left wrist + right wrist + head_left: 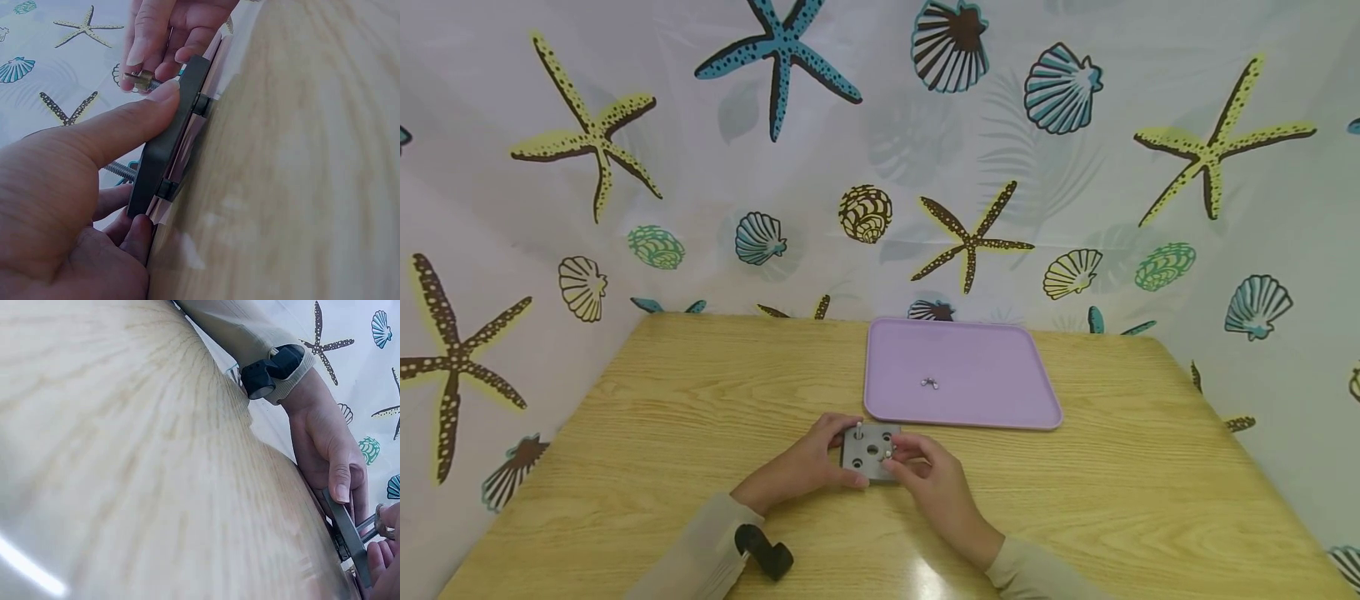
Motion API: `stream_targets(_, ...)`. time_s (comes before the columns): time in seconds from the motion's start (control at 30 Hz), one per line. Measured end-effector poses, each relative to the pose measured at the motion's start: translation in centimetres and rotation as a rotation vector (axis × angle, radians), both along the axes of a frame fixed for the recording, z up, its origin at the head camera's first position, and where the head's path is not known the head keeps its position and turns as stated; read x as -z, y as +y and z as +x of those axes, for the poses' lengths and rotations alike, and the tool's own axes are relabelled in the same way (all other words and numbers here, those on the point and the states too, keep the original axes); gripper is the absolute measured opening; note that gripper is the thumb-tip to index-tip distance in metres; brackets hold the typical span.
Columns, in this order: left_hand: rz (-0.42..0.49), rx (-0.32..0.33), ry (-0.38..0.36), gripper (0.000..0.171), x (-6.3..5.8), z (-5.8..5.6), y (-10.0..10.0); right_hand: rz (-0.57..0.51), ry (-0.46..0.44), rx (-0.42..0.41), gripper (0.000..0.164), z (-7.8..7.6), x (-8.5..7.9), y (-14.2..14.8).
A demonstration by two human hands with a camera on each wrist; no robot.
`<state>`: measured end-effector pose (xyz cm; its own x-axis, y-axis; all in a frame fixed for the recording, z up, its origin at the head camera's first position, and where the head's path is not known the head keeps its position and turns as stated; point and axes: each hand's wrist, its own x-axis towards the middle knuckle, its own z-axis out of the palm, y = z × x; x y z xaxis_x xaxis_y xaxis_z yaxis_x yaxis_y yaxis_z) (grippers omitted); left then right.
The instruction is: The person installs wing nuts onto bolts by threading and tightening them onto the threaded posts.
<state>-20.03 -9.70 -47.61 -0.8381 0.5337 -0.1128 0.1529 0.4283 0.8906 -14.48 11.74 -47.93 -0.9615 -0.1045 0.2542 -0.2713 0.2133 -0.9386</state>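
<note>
A square grey metal plate (874,435) with several holes lies at the front of the tray, and my left hand (805,468) grips its left side between thumb and fingers. One threaded bolt (859,431) stands up near the plate's far left corner. At the right side, my right hand (942,482) pinches a small wing nut (144,81) at the top of a second upright bolt (369,535). Beneath the plate, dark bolt heads (201,104) show in the left wrist view. Fingers partly cover the plate's right edge.
A lilac tray (955,410) lies behind the plate, with small winged metal hardware (930,383) on it. The wooden table (1112,475) extends to both sides. Behind it hangs a shell-patterned cloth (820,167). A black wrist camera (765,552) sits on the left sleeve.
</note>
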Motion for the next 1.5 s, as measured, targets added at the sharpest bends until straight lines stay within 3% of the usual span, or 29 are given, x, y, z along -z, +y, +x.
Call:
stream_targets(0.23,0.001,-0.008,-0.015,0.092,0.1,-0.1,-0.1,-0.01,-0.021,0.002,0.024,0.2,-0.1,0.6)
stream_targets(0.5,0.006,0.002,-0.006,0.093,-0.2,0.1,0.0,0.002,-0.033,0.011,0.012,1.4,-2.2,0.5)
stream_targets(0.6,0.011,0.002,-0.006,0.093,-0.3,0.2,-0.1,0.014,-0.041,0.013,0.01,1.2,-1.7,0.6)
stream_targets(0.8,0.01,-0.004,-0.01,0.093,-0.4,0.2,-0.1,0.018,-0.035,0.018,0.019,0.5,-0.3,0.7)
stream_targets(1.07,0.004,-0.003,-0.001,0.09,-0.4,0.2,0.0,-0.025,0.023,-0.001,0.033,0.2,0.1,0.1)
stream_targets(1.5,0.015,-0.003,0.0,0.09,-0.2,0.0,0.1,0.039,0.018,0.013,0.039,0.2,-0.1,0.0)
